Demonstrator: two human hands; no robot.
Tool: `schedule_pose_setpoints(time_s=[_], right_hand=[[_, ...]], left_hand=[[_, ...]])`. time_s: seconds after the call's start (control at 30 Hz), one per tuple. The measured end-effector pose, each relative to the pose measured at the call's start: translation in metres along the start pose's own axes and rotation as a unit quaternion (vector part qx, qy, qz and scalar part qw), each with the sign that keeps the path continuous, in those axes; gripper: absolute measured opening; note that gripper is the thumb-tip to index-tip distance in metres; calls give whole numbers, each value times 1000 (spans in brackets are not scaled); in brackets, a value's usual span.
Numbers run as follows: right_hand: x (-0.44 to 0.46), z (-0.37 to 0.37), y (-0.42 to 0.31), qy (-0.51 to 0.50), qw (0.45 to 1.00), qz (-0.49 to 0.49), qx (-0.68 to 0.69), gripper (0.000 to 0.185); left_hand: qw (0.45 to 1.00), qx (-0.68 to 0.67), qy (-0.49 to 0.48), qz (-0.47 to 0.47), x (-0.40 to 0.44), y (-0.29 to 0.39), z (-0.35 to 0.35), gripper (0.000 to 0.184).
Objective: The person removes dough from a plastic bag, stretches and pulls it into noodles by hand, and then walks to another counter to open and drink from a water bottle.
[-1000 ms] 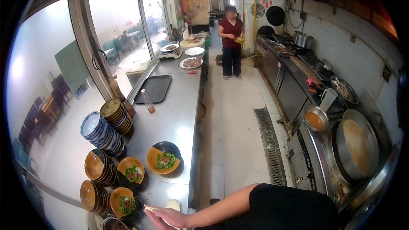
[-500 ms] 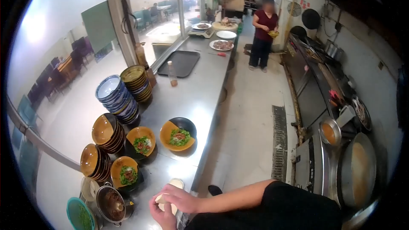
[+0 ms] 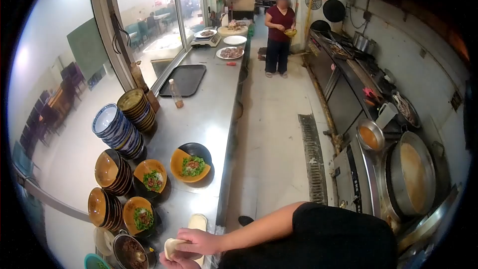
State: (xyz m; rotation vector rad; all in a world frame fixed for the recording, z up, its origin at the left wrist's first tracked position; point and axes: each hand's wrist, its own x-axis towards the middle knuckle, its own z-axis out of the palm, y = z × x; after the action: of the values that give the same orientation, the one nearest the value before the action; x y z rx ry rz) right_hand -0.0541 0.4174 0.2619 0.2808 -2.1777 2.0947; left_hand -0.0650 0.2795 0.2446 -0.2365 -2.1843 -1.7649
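A pale, flat piece of dough [image 3: 171, 248] is pinched between my hands at the bottom of the view. My right hand [image 3: 199, 241] reaches across from the right with its fingers bent around the dough. My left hand [image 3: 172, 263] grips it from below and is partly cut off by the frame edge. Beneath and beside my right hand, another long pale dough piece [image 3: 198, 222] lies on the steel counter, with clear plastic film near it. Left of my hands stands a metal pot [image 3: 118, 249] of dark minced filling with a utensil in it.
Three orange-and-black bowls [image 3: 177, 166] hold greens and meat. Stacked bowls [image 3: 106, 119] line the counter's left side, with a black tray [image 3: 184, 80] and a bottle [image 3: 175, 94] beyond. A wok [image 3: 398, 169] sits on the right-hand stove. A person [image 3: 280, 35] stands in the aisle holding a yellow bowl.
The view has shifted, so the counter and bowls appear farther left and mostly lower. The dough between my hands now shows more of its pale side, and my hands sit lower left in the picture.
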Motion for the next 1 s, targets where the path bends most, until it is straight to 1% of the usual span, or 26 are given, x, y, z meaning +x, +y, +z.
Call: schedule_pose_setpoints(time_s=[0.13, 0.2, 0.23, 0.3, 0.43, 0.5, 0.53, 0.57, 0.6, 0.7, 0.73, 0.8, 0.9, 0.97, 1.0], right_hand=[[0, 10, 3, 26, 997, -41, -52, 30], [0, 14, 1, 42, 995, -52, -69, 30], [0, 16, -1, 52, 994, -55, -83, 30], [1, 18, -4, 63, 992, -58, -97, 29], [4, 18, -5, 56, 988, -88, -115, 28], [6, 17, -6, 54, 986, -105, -121, 27], [7, 15, -7, 50, 986, -116, -109, 26], [7, 14, -9, 45, 986, -126, -95, 25], [8, 11, -14, 44, 987, -124, -94, 25], [10, 2, -25, 44, 988, -122, -87, 23], [11, 0, -24, 53, 988, -117, -86, 22], [13, -5, -25, 60, 989, -110, -83, 21], [15, -19, -32, 83, 987, -118, -74, 19], [16, -32, -37, 79, 992, -80, -57, 21], [17, -38, -38, 78, 992, -78, -55, 21]], left_hand=[[999, -46, 7, 21, 1, -21, -2, 60], [990, -139, -7, -6, 1, -25, -2, 55], [990, -138, -7, -6, 3, -28, -1, 55], [988, -125, 1, 95, 7, -30, 0, 52], [989, -113, -4, 98, 10, -20, -2, 50], [996, -45, 12, 80, 10, -19, -6, 49], [996, -44, 12, 80, 10, -17, -7, 49], [994, -28, 22, 100, 11, -14, -8, 47], [992, -11, 31, 121, 12, -9, -8, 45], [993, -13, 52, 109, 15, 23, -3, 43], [993, -10, 53, 107, 17, 29, -2, 43], [987, 17, 72, 143, 19, 37, -2, 44], [984, 42, 91, 146, 25, 43, 0, 46], [983, 54, 98, 146, 28, 48, 1, 46], [981, 62, 106, 147, 30, 51, 2, 46]])
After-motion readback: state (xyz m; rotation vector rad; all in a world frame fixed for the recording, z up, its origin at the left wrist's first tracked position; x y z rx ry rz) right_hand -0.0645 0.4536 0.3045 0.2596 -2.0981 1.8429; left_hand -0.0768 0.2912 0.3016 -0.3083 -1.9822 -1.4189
